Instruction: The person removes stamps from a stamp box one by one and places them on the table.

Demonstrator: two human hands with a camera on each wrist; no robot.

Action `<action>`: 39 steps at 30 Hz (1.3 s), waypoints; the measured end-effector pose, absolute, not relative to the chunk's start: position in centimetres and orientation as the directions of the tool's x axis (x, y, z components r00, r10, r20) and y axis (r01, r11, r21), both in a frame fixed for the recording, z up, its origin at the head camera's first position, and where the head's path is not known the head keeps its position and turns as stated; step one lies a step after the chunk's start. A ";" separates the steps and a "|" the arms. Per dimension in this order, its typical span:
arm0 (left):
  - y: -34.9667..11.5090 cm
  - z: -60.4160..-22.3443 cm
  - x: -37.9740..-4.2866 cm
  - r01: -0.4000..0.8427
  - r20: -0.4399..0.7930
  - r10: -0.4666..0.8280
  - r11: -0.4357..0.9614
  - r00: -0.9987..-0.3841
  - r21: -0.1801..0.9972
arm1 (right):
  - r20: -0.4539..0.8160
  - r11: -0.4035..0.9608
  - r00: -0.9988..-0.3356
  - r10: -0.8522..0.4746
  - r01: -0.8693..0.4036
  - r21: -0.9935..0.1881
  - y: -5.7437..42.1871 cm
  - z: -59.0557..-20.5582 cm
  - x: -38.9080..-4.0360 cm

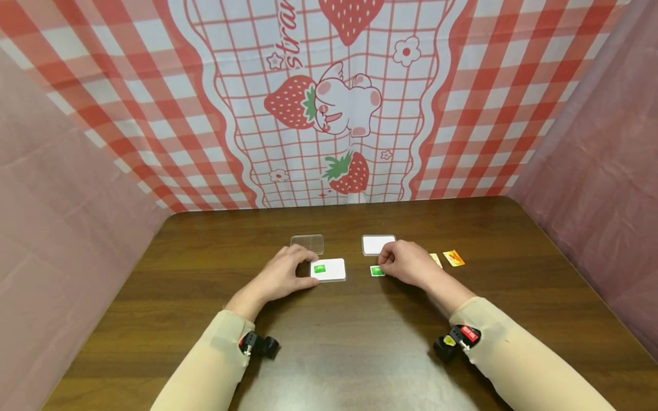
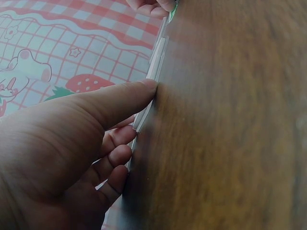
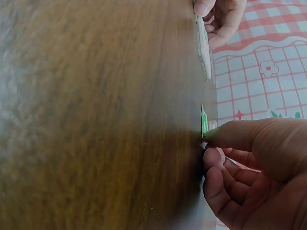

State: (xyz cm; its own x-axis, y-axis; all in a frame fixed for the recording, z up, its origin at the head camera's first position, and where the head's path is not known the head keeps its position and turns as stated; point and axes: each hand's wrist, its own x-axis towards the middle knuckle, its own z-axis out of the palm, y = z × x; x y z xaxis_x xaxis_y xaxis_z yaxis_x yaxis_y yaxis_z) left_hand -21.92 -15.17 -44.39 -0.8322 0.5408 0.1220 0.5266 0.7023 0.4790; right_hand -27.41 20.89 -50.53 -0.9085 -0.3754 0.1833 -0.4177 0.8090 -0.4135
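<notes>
My left hand (image 1: 283, 273) grips a shallow clear plastic case (image 1: 335, 280) by its left end, thumb along the near edge and fingers at the far edge. White card (image 1: 334, 268) fills this case, and a small green picture sticker (image 1: 320, 268) lies near its left end. To the right, my right hand (image 1: 408, 264) pinches a second green sticker (image 1: 377, 271) with a white border by its right end, low over the table. In the right wrist view, the thumb is on this green sticker (image 3: 204, 120) and the other fingers curl beneath.
A clear lid (image 1: 307, 243) lies behind the left hand. Another clear case with white card (image 1: 375, 245) lies behind the right hand. An orange picture sticker (image 1: 454, 258) lies farther right, beside a partly hidden one (image 1: 436, 260). A patterned curtain (image 1: 349, 114) hangs behind the brown table (image 1: 339, 354).
</notes>
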 end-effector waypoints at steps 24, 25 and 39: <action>-15.2 -44.4 -21.9 0.528 0.120 0.540 0.710 -0.833 0.466 | 0.086 0.723 -0.931 -0.356 -0.332 -0.606 15.0 -41.4 -22.4; -15.2 -44.5 -21.9 0.527 0.122 0.540 0.709 -0.833 0.468 | 0.083 0.717 -0.927 -0.364 -0.336 -0.611 14.6 -41.4 -22.5; -15.2 -44.4 -22.0 0.521 0.122 0.537 0.699 -0.835 0.490 | 0.050 0.686 -0.906 -0.419 -0.353 -0.636 10.1 -41.7 -23.2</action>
